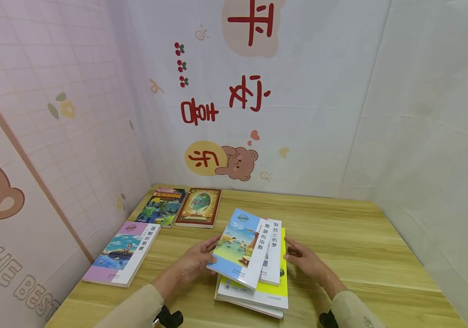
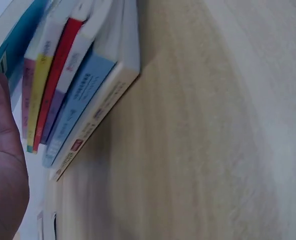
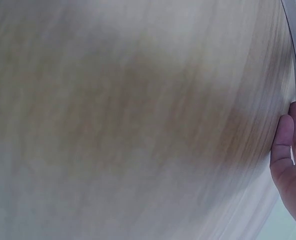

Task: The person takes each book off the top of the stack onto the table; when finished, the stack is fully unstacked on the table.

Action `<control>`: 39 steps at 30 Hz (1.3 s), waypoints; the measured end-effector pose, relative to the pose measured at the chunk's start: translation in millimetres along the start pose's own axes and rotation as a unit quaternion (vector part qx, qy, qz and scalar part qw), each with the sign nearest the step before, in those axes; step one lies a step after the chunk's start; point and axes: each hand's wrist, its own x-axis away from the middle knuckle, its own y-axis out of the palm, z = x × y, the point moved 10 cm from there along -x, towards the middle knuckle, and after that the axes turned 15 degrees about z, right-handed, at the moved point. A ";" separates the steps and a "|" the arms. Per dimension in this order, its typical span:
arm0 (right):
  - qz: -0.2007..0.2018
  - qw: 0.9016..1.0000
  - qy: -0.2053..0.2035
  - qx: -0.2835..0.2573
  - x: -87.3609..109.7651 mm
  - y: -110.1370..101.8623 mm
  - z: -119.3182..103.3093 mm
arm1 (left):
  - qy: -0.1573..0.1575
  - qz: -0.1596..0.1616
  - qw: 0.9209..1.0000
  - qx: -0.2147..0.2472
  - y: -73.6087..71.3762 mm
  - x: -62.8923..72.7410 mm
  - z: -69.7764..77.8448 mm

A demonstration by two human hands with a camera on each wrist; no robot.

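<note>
My left hand [image 1: 190, 262] grips the left edge of a blue-bordered paperback book [image 1: 235, 246] with a picture of children in water. That book lies turned at an angle above a stack of books. Under it show a white-spined book [image 1: 275, 248] and a yellow-covered book [image 1: 279, 288]. In the left wrist view, the thumb of the left hand [image 2: 5, 165] presses the raised book's cover [image 2: 15, 40], apart from the stacked spines [image 2: 80, 92]. Against the stack's right edge rests my right hand [image 1: 309, 264], fingers loosely extended; its fingertips [image 3: 285, 127] also show in the right wrist view.
A pink-bordered book [image 1: 120, 253] lies on the left of the wooden table [image 1: 340, 237]. Behind it, a green-blue illustrated book [image 1: 161, 207] and a brown-bordered book [image 1: 198, 207] lie side by side. Printed cloth [image 1: 316, 91] hangs along the back and sides.
</note>
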 end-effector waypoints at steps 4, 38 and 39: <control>0.000 1.000 0.001 0.001 0.1 0.0 0.3 | 0.013 0.005 1.000 -0.001 -7.3 3.1 9.5; -0.010 1.000 0.001 -0.016 -1.4 1.6 2.1 | -0.011 0.117 0.990 -0.073 -135.9 72.0 30.3; -0.009 1.000 0.001 -0.015 -1.1 1.4 2.2 | -0.016 0.120 0.990 -0.074 -138.7 73.3 27.3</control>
